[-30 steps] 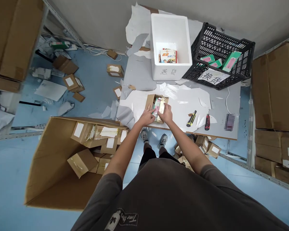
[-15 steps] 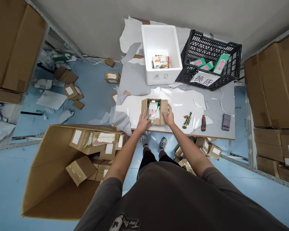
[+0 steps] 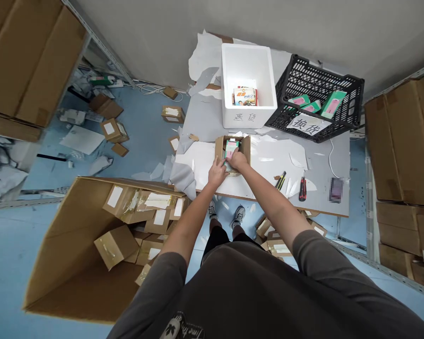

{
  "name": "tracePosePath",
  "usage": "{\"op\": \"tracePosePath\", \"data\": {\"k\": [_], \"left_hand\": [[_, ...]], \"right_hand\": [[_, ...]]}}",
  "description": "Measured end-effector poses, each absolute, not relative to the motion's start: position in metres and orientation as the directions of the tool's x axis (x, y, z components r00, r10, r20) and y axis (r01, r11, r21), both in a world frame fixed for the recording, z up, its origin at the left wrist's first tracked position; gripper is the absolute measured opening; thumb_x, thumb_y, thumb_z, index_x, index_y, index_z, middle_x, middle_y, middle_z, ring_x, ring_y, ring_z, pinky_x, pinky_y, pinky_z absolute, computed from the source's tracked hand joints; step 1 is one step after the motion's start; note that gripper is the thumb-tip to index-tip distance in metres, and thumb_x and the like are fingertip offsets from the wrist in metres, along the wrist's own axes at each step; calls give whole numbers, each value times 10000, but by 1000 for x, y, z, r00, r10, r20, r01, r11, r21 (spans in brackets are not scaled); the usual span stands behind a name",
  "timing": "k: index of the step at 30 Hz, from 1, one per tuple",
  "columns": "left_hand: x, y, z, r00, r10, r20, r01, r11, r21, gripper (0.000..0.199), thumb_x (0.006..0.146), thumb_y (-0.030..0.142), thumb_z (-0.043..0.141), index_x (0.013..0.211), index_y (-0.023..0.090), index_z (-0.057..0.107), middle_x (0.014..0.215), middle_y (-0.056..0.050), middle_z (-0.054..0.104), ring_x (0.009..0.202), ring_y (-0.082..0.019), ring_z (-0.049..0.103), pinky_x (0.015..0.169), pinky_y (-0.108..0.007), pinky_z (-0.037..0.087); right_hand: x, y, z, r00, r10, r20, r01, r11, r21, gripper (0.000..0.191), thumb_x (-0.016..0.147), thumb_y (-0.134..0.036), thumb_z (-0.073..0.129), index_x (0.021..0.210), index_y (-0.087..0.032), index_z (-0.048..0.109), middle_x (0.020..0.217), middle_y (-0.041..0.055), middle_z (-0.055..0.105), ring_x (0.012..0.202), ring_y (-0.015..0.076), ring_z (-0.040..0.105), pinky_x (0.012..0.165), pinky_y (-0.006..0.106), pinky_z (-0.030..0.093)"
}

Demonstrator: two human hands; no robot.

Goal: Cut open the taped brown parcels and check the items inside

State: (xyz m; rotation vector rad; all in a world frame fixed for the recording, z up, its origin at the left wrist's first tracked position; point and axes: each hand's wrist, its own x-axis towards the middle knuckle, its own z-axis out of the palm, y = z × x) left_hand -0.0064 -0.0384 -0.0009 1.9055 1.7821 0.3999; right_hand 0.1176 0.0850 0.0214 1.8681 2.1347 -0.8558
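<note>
An opened small cardboard box (image 3: pixel 247 147) stands near the table's front edge. Inside it lies a green-and-pink carton (image 3: pixel 230 149), partly covered by my right hand (image 3: pixel 238 160). That hand reaches in over the front, its fingers closed at the carton's right side; the fingertips are partly hidden. At the front left corner of the cardboard box, my left hand (image 3: pixel 217 173) grips the wall, with its fingers reaching toward the opening.
Behind stand a white foam box (image 3: pixel 249 118) holding a few packs and a black crate (image 3: pixel 314 131) with green-and-pink cartons. Two utility knives, one a red cutter (image 3: pixel 303 189), lie on the right. A big carton (image 3: pixel 53 263) of parcels stands left.
My right hand has left the box's right flap and moved left into the box, onto the carton. My left hand stays at the front left. The view has shifted slightly.
</note>
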Motion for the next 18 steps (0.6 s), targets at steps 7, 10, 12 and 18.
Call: {"op": "tracePosePath", "data": {"k": [7, 10, 12, 18], "left_hand": [[-7, -44, -14, -27, 991, -128, 773, 102, 626, 896, 916, 294, 860, 1711, 258, 448, 1883, -117, 194, 1680, -377, 374, 1228, -509, 564], [-9, -38, -19, -28, 984, -177, 733, 141, 665, 1145, 886, 371, 901, 1812, 289, 233, 1880, -127, 204, 1688, -378, 358, 1249, -487, 542], [-9, -35, -21, -41, 976, -215, 736, 175, 653, 1195, 874, 432, 917, 1821, 280, 204, 1881, -142, 192, 1700, -405, 317, 1261, -507, 523], [-3, -31, -28, -116, 960, -253, 758, 251, 603, 1151, 881, 537, 898, 1807, 268, 269, 1884, -172, 126, 1701, -474, 275, 1257, -588, 502]], "right_hand": [[96, 72, -6, 25, 850, -526, 881, -268, -391, 1438, 836, -551, 928, 1796, -5, 8, 1357, 349, 733, 1306, 431, 732, 1105, 544, 579], [103, 75, -1, 45, 863, -504, 832, -312, -459, 1435, 822, -612, 913, 1798, -11, 48, 1342, 318, 751, 1301, 420, 735, 1115, 529, 577], [108, 79, 6, 44, 857, -513, 830, -317, -459, 1401, 829, -620, 901, 1800, -27, 83, 1367, 305, 746, 1309, 415, 730, 1128, 519, 569], [124, 86, 30, 16, 870, -492, 838, -280, -468, 1355, 793, -516, 939, 1806, -77, 152, 1430, 265, 723, 1324, 423, 714, 1143, 526, 560]]}}
